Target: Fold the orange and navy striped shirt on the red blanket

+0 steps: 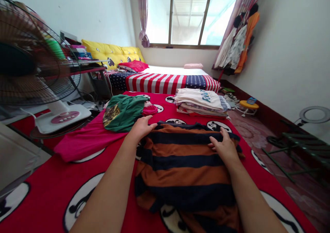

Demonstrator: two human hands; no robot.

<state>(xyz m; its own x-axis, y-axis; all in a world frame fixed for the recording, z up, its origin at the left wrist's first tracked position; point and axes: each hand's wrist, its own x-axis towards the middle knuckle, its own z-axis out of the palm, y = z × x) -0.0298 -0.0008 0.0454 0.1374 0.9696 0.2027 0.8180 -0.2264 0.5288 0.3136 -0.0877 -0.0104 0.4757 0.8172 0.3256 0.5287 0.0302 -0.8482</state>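
A sweater with broad navy and orange stripes [189, 160] lies spread on the red blanket [51, 191] in front of me, its far edge rumpled. My left hand [142, 127] is at the sweater's far left corner, thumb and fingers apart. Over the far right part of the striped cloth is my right hand [224, 145], its fingers spread; whether it presses on the fabric I cannot tell. Just left of my left hand lie a crumpled green shirt [125, 110] and a bright pink garment [89, 138].
Behind the sweater stands a stack of folded clothes [202, 102]. A fan [31, 61] is at the left. Beyond the blanket is a bed with a flag-pattern cover [157, 82]. On the right floor are a yellow stool [249, 105] and a green metal rack [306, 147].
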